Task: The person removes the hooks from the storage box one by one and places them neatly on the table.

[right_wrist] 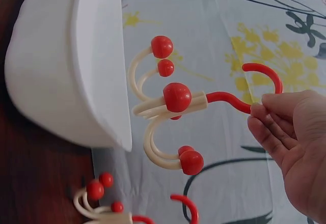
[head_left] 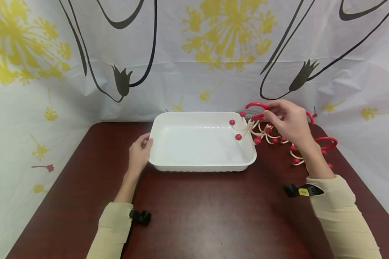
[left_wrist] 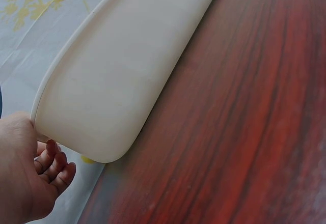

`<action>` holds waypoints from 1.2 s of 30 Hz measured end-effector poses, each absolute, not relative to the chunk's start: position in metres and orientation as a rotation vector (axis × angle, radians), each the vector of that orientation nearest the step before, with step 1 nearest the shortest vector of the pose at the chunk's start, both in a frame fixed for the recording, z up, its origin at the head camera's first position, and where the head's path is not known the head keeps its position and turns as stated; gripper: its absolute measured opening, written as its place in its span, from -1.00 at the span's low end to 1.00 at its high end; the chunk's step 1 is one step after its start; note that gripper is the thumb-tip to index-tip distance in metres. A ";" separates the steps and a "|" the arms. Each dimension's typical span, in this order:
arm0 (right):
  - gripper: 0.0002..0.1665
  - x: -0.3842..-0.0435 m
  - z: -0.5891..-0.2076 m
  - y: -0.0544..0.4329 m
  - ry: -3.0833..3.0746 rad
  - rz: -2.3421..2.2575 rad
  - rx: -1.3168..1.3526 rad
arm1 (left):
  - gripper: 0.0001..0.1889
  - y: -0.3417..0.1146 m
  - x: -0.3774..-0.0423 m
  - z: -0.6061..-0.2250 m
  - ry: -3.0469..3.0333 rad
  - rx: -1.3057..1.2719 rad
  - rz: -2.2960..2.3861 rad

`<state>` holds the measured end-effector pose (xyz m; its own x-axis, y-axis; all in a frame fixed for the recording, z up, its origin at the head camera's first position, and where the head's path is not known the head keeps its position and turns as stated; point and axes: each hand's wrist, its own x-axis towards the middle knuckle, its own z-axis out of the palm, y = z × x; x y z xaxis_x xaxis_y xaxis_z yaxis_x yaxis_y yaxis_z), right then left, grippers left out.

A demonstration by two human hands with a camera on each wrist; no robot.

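Note:
My left hand (head_left: 139,153) grips the left end of a white rectangular tray (head_left: 201,168) by its rim. In the left wrist view its fingers (left_wrist: 62,175) are curled by the tray's corner. My right hand (head_left: 291,120) pinches the red crook of a multi-prong hook (right_wrist: 224,98) between thumb and fingers. That hook has curved cream prongs tipped with red balls. It hangs in the air at the tray's right end, and its prongs overlap the tray's right rim in the head view. Nothing shows inside the tray.
More hooks of the same red and cream kind (head_left: 329,143) lie on the dark wooden table (head_left: 207,208) to the right, partly hidden behind my right hand and forearm. A white curtain (head_left: 168,46) with yellow and dark flower prints hangs behind the table's back edge.

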<state>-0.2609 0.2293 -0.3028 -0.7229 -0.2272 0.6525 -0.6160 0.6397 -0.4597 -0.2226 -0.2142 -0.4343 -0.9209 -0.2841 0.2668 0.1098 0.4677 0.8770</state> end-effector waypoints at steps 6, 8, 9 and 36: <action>-0.74 -0.257 -0.308 0.249 -2.308 0.904 0.619 | -0.62 -0.215 -0.223 -0.434 -2.348 0.152 -1.442; -0.74 -0.255 -0.310 0.256 -2.309 0.891 0.606 | -0.62 -0.215 -0.223 -0.434 -2.351 0.152 -1.438; -0.74 -0.255 -0.311 0.259 -2.311 0.886 0.601 | -0.62 -0.215 -0.223 -0.434 -2.351 0.151 -1.436; -0.76 -0.236 -0.339 0.311 -2.392 0.824 0.503 | -0.61 -0.214 -0.223 -0.433 -2.346 0.161 -1.466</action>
